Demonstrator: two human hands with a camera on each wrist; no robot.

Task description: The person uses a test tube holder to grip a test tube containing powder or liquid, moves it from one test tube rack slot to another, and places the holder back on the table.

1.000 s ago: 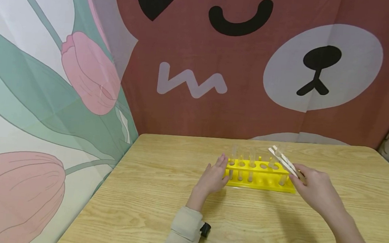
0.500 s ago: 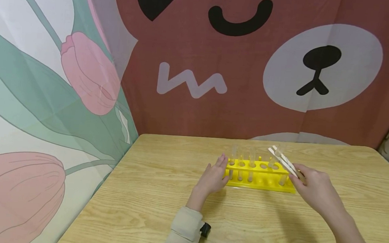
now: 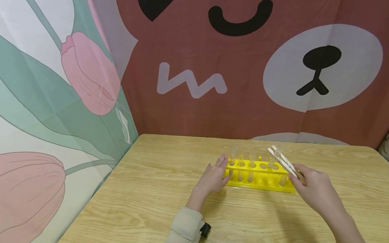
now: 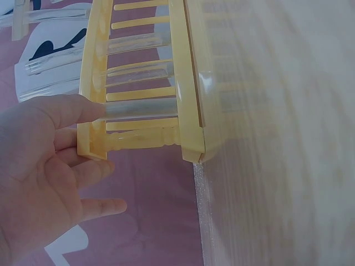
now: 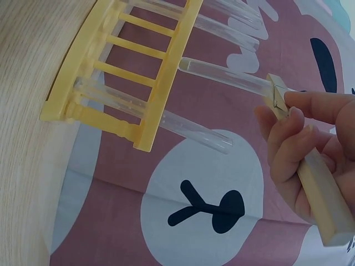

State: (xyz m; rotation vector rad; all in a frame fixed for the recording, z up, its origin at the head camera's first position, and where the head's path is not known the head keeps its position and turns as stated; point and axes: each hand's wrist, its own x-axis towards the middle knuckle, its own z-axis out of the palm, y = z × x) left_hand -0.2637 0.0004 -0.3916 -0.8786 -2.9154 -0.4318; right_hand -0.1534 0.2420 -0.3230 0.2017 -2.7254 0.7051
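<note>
My left hand (image 3: 210, 178) holds the left end of a yellow test tube rack (image 3: 259, 186), its thumb on the near side. In the left wrist view that thumb lies along the rack's upper plate. My right hand (image 3: 317, 186) grips a wooden test tube clamp (image 5: 327, 205) over the right half of the rack. The clamp's jaws hold a clear test tube (image 5: 227, 76) near its mouth. The tube's rounded bottom is right at the upper plate. Three clear tubes (image 4: 141, 108) stand in the rack's left holes, and another tube (image 5: 194, 133) stands at its right end.
The rack stands toward the far edge of a wood-grain table (image 3: 161, 195). Behind it hangs a cloth with a bear print (image 3: 216, 111), and a tulip-print cloth (image 3: 91, 75) hangs at the left. Yellow pegs (image 5: 133, 75) rise from the rack's base.
</note>
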